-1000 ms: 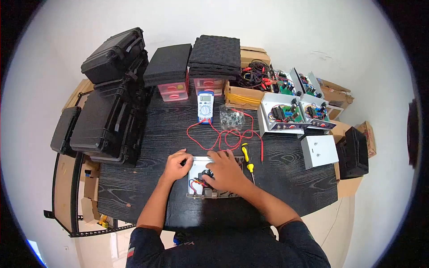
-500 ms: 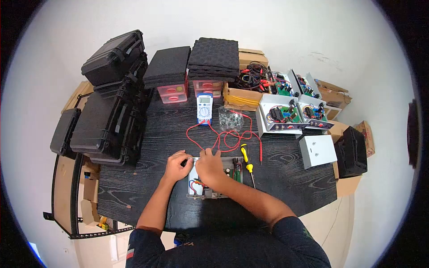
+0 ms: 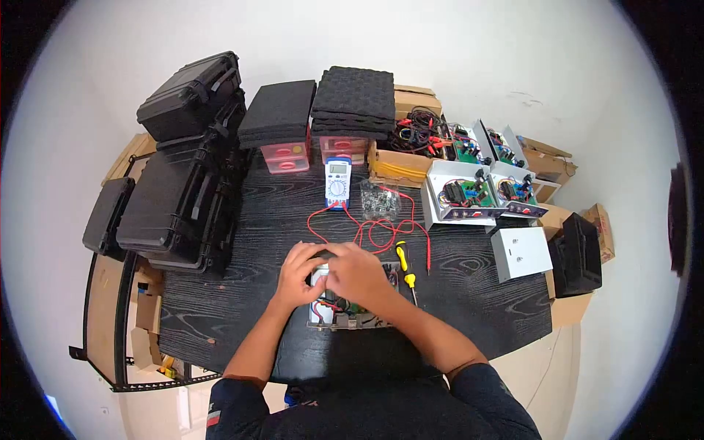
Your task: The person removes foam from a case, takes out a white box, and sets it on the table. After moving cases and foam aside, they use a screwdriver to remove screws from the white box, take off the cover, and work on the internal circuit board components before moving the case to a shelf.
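An open metal enclosure [image 3: 323, 317] with wires and a circuit board lies at the near middle of the table. My left hand [image 3: 298, 276] is curled over its far left corner, thumb and fingers bent toward each other. From the right, my right hand [image 3: 361, 279] reaches over the enclosure, its fingers closed and meeting my left fingertips. Whatever is between the fingers is hidden. Just right of the enclosure lie two yellow-handled screwdrivers, one [image 3: 401, 257] beyond the other [image 3: 411, 281].
A multimeter [image 3: 337, 182] with red leads [image 3: 374, 233] lies beyond my hands, beside a clear bag of small parts [image 3: 380, 201]. Black cases [image 3: 170, 202] are stacked at left. Open units with circuit boards [image 3: 460, 192] and a white box [image 3: 521, 253] stand at right.
My left hand has moved slightly right and turned inward over the corner. My right hand has shifted a little right, and its fingers now meet the left ones. The view has tilted slightly.
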A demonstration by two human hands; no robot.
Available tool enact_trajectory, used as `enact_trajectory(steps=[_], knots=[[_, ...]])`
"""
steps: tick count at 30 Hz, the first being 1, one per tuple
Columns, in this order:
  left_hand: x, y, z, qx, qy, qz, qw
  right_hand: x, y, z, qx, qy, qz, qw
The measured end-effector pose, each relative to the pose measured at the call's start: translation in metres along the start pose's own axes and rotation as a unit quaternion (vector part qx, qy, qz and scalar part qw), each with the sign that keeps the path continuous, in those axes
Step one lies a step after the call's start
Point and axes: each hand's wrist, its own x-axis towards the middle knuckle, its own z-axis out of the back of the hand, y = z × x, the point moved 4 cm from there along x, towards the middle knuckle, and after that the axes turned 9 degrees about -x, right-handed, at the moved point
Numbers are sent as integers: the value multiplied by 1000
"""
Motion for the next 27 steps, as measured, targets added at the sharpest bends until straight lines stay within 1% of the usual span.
enact_trajectory(steps=[4, 7, 10, 13, 16, 19, 22, 25, 27], knots=[[1, -4, -6, 18, 14, -2, 1000, -6, -13, 3, 100, -25, -10, 995], [-4, 1, -11, 24, 10, -5, 1000, -12, -18, -3, 116, -70, 15, 991], [-4, 1, -11, 29, -3, -10, 1000, -12, -19, 1, 213, -103, -35, 971], [-4, -1, -9, 36, -14, -20, 999, -14, -30, -9, 305, 15, -98, 947], [-5, 0, -10, 42, -12, -32, 999, -17, -33, -16, 346, -10, -88, 934], [-8, 1, -11, 53, -6, -40, 998, -24, -37, -26, 384, 17, -135, 913], [-7, -2, -11, 68, -8, -50, 996, -26, -38, -29, 379, 5, -133, 916], [-5, -6, -10, 79, -11, -52, 995, -28, -41, -33, 450, 34, -178, 875], [-6, -6, -10, 79, -16, -47, 996, -31, -44, -39, 526, 44, -197, 826]])
